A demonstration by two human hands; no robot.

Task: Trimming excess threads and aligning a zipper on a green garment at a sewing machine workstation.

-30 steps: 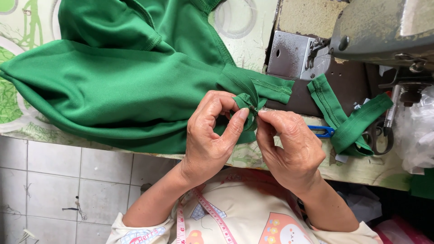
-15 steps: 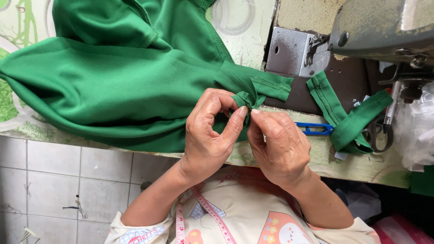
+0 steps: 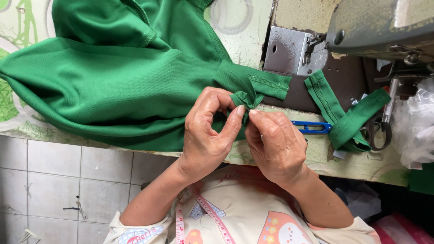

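Since the earlier frame the right hand (image 3: 275,147) has shifted left, uncovering the blue thread snips (image 3: 312,127). Both it and the left hand (image 3: 210,131) pinch a folded corner of the green garment (image 3: 122,86) spread across the tabletop (image 3: 357,162), beside the sewing machine (image 3: 379,27).

We see a solid bright green garment (image 3: 122,86) with matching green stitching, and a loose strip (image 3: 343,119) of the same green. The thread snips (image 3: 312,127) are blue. The table cover (image 3: 239,27) is cream with green leaf and ring patterns. The sewing machine (image 3: 379,27) is worn grey. The measuring tape (image 3: 205,210) is pink. The floor tiles (image 3: 54,180) are pale grey.
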